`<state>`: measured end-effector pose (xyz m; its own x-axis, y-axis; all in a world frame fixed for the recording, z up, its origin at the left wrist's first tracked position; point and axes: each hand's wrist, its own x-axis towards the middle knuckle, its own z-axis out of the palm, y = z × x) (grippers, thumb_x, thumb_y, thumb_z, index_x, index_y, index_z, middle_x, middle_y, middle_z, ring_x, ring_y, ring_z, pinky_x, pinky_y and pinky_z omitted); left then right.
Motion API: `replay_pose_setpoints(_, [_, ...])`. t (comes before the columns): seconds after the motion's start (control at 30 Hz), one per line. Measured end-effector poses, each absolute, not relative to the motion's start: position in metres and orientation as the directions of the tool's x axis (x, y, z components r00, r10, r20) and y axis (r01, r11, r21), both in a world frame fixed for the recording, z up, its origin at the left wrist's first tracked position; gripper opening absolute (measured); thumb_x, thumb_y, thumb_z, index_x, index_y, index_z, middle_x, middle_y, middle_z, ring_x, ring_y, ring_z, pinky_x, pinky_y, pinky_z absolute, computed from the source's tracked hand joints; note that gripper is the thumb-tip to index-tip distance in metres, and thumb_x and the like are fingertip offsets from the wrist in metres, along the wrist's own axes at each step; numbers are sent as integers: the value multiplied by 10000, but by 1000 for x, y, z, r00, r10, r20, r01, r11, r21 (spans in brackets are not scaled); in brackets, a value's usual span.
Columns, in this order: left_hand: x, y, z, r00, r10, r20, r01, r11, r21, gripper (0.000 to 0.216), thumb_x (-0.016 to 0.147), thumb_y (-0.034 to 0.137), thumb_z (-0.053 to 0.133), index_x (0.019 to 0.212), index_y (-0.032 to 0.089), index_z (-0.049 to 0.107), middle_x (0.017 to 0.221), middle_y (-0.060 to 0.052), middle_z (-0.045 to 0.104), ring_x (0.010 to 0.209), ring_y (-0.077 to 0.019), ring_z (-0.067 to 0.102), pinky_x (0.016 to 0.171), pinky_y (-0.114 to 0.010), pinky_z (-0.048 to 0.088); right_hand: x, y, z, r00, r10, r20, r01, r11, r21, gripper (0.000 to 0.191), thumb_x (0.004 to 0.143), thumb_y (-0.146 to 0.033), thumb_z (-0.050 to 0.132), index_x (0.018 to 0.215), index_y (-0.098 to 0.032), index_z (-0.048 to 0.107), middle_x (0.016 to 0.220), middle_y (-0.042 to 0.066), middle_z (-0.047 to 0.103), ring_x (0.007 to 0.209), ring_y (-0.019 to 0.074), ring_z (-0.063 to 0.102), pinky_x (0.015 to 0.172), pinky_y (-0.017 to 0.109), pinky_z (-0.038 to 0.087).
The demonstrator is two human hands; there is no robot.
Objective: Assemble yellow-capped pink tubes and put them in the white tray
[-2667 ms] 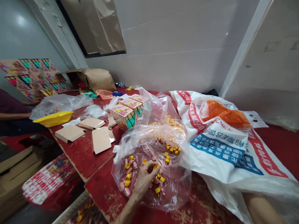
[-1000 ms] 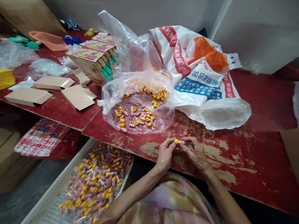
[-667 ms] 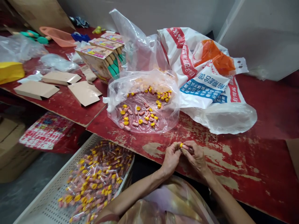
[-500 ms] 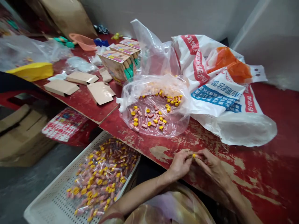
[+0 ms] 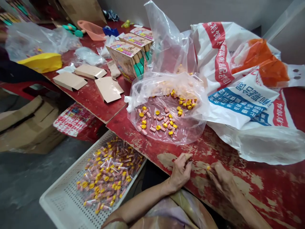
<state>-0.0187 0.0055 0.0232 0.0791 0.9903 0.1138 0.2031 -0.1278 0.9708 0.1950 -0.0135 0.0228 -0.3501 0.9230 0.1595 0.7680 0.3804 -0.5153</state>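
Worn red counter (image 5: 262, 187), paint flaking; clear bag (image 5: 166, 108) of yellow-capped pieces behind. Right hand (image 5: 220, 179) pinches yellow-capped piece (image 5: 208, 167); left hand (image 5: 181, 170) curled, empty. White tray (image 5: 62, 203) below.

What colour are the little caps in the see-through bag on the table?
Yellow. The caps lie in the clear bag among pinkish pieces; the head view shows them.
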Motion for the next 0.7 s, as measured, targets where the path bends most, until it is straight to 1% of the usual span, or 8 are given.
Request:
replay_pose_setpoints(0.1, [-17, 8, 26, 94, 993, 64, 216, -83, 973, 285, 821, 122, 460, 1067, 150, 601, 914, -77, 612, 834, -173, 580, 777, -304, 475, 193, -14, 23, -337, 931, 137, 755, 355, -552, 154, 954, -297, 416, 825, -212, 419, 709, 2, 477, 574, 130, 488, 539, 266, 397])
replay_pose_setpoints(0.17, [-19, 9, 28, 103, 993, 59, 213, -80, 974, 279, 829, 150, 459, 1070, 151, 599, 906, -77, 605, 808, -172, 570, 768, -311, 475, 189, -12, 27, -274, 952, 134, 755, 299, -584, 161, 948, -337, 420, 864, -207, 465, 726, 16, 519, 596, 146, 526, 546, 274, 427])
replay_pose_setpoints(0.3, [-28, 7, 34, 133, 991, 12, 135, -30, 990, 332, 848, 257, 459, 1148, 169, 570, 962, -77, 581, 754, -149, 565, 710, -292, 481, 164, -11, 39, -81, 984, 159, 688, 171, -705, 256, 918, -419, 460, 995, -193, 554, 941, 65, 595, 804, 183, 603, 635, 282, 498])
replay_pose_setpoints(0.4, [-36, 2, 35, 201, 965, -168, -88, 188, 978, 364, 866, 444, 443, 1051, 168, 592, 866, -54, 584, 586, -109, 553, 551, -254, 462, 134, -13, 42, -64, 969, 239, 615, 227, -755, 289, 887, -437, 510, 993, -181, 591, 1056, 103, 560, 972, 227, 566, 676, 295, 496])
replay_pose_setpoints(0.5, [-50, -4, 36, 232, 929, -289, -353, 358, 864, 452, 762, 587, 560, 916, 162, 558, 656, 8, 563, 482, -92, 522, 481, -227, 434, 100, -16, 41, -48, 969, 244, 532, 231, -815, 343, 841, -436, 597, 1052, -166, 586, 1026, 106, 577, 912, 224, 575, 751, 335, 486])
replay_pose_setpoints(0.6, [-76, -10, 44, 152, 937, -315, -469, 349, 811, 467, 635, 546, 709, 839, 162, 538, 609, 30, 566, 493, -97, 546, 497, -227, 459, 78, -16, 44, -109, 978, 179, 421, 209, -883, 411, 839, -442, 601, 1135, -160, 551, 1005, 100, 591, 849, 212, 588, 789, 362, 484])
replay_pose_setpoints(0.63, [-88, -14, 47, 101, 942, -319, -482, 327, 813, 444, 620, 507, 734, 815, 159, 540, 616, 26, 577, 503, -99, 556, 505, -228, 467, 77, -14, 46, -165, 968, 189, 423, 243, -873, 416, 845, -449, 586, 1140, -157, 553, 1029, 113, 586, 888, 229, 586, 800, 375, 484])
replay_pose_setpoints(0.7, [-117, -22, 51, -73, 942, -329, -473, 258, 843, 378, 624, 424, 748, 806, 151, 560, 650, 8, 611, 544, -111, 586, 532, -232, 485, 88, -6, 50, -259, 932, 254, 513, 355, -781, 396, 856, -469, 547, 1099, -158, 583, 1061, 137, 581, 976, 277, 567, 845, 425, 466])
